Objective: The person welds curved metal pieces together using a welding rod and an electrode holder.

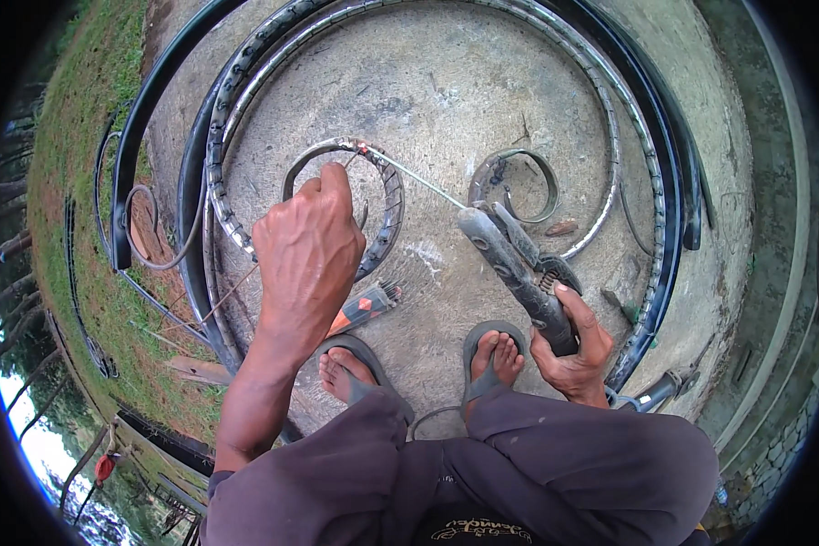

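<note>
My right hand [573, 350] is wrapped round the handle of a worn dark electrode holder [518, 273] with a coil spring. A pale welding rod [418, 177] sticks out of its jaws toward the upper left. The rod's tip meets a small glowing red spot on a curled metal scroll [396, 205]. My left hand [305, 241] is closed in a pinch beside that spot. From its fingertips the end of a thin rod [353, 160] reaches the spot; a rusty length of rod [232, 296] shows on the hand's other side. The palm side is hidden.
Large bent metal hoops [614, 136] surround the work on the concrete slab [409, 82]. A second scroll [548, 187] lies right of centre. An orange-and-grey packet of rods [364, 309] lies near my feet. A dark cylindrical tool [669, 387] is at lower right; grass [91, 182] borders the left.
</note>
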### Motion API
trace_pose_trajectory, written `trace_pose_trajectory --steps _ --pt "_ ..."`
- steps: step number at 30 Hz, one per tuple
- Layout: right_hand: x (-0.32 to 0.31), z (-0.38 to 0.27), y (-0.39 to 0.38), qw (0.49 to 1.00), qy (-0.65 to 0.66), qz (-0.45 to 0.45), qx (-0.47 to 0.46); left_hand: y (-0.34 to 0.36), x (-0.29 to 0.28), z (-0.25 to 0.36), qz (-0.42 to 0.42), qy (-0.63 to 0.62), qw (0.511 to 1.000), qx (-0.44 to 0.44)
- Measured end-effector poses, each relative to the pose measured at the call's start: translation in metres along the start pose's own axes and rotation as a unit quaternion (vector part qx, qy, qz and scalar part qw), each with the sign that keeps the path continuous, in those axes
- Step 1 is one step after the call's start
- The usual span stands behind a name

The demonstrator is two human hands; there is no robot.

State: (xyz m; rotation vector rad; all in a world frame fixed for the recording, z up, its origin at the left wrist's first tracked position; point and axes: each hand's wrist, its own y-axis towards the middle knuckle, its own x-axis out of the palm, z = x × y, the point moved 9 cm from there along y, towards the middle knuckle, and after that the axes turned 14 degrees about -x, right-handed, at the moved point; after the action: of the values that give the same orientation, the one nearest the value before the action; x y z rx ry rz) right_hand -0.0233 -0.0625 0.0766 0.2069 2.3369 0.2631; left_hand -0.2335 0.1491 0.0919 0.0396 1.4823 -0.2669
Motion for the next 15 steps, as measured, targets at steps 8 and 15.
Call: trace_pose_trajectory --steps 8,15 --pt "0.035 0.044 -0.046 0.826 0.412 0.035 0.383 -0.02 -0.034 -0.036 -0.071 -0.103 0.992 -0.032" --pt "-0.002 0.016 -0.005 0.995 0.046 0.017 0.083 -0.048 -0.047 -0.073 -0.027 -0.157 0.985 -0.069"
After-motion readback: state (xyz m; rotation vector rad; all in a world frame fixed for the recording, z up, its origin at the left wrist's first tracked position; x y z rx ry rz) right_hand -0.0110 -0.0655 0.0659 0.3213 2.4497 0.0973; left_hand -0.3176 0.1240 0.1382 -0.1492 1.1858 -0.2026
